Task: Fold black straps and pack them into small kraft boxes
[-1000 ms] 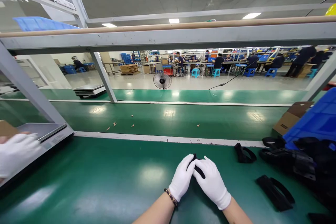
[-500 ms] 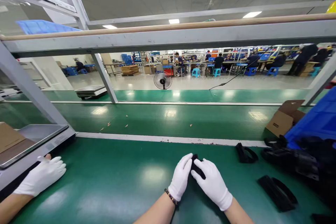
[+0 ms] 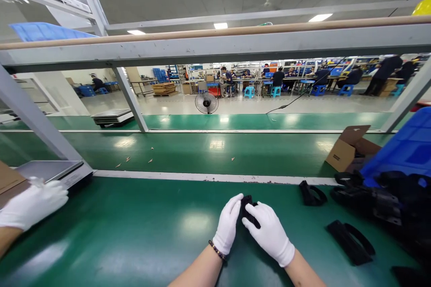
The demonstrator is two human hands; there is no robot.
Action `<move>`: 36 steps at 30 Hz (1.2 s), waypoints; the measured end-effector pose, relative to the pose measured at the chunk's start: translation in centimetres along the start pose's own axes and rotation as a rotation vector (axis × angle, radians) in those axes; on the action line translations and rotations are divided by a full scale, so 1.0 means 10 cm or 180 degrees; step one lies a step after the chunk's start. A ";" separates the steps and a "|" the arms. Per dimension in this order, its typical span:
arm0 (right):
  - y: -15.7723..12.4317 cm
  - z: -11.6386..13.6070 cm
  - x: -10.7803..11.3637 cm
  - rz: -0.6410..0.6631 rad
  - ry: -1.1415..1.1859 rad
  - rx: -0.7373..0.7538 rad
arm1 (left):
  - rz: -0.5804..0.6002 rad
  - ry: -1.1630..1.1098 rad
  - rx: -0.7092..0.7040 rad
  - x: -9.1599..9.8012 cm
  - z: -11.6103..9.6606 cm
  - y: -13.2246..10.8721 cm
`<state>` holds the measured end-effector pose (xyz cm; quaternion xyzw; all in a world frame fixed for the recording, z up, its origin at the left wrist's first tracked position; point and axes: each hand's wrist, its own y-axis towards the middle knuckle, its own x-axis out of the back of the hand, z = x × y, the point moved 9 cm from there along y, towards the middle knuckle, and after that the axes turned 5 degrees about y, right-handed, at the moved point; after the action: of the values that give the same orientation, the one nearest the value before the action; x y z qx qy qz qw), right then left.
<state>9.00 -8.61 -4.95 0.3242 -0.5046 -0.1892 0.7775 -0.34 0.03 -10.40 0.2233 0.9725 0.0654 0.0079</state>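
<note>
Both my hands wear white gloves and meet over the green work surface (image 3: 141,224). Between them is a small, dark black strap (image 3: 246,202), partly hidden by the fingers. My left hand (image 3: 228,224) presses against its left side, fingers closed together. From the right, my right hand (image 3: 269,232) grips it with thumb and fingers. Similar looped black straps lie to the right, one farther back (image 3: 312,193) and one nearer (image 3: 352,242).
A co-worker's gloved hand (image 3: 33,204) is at the left, by a scale (image 3: 72,172) and a cardboard box (image 3: 10,179). At right stand a heap of black straps (image 3: 384,206), a blue crate (image 3: 404,143) and an open carton (image 3: 341,157). A metal frame bar (image 3: 215,47) crosses above.
The co-worker's hand has moved left and up toward the box on the scale. My hands keep their hold on the black strap, and the view has shifted slightly.
</note>
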 end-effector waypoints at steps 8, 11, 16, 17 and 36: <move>-0.02 -0.02 -0.02 -0.0010 0.0032 -0.0027 | 0.0013 -0.0005 0.0003 0.00 -0.09 -0.02; -0.02 -0.02 -0.02 -0.0036 0.0035 -0.0023 | 0.0015 -0.0022 0.0012 0.00 -0.10 -0.02; -0.02 -0.02 -0.02 -0.0023 0.0011 -0.0052 | 0.0006 -0.0018 0.0025 0.01 -0.07 -0.01; -0.01 -0.01 -0.02 -0.0022 -0.0004 -0.0055 | 0.0001 -0.0012 0.0020 0.01 -0.06 -0.01; 0.01 0.01 0.03 -0.0090 -0.0213 -0.0002 | 0.0009 0.0100 -0.0057 0.01 -0.08 0.00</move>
<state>9.03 -8.78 -4.64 0.3245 -0.5256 -0.2110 0.7576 -0.45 -0.04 -9.58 0.2235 0.9716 0.0775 -0.0054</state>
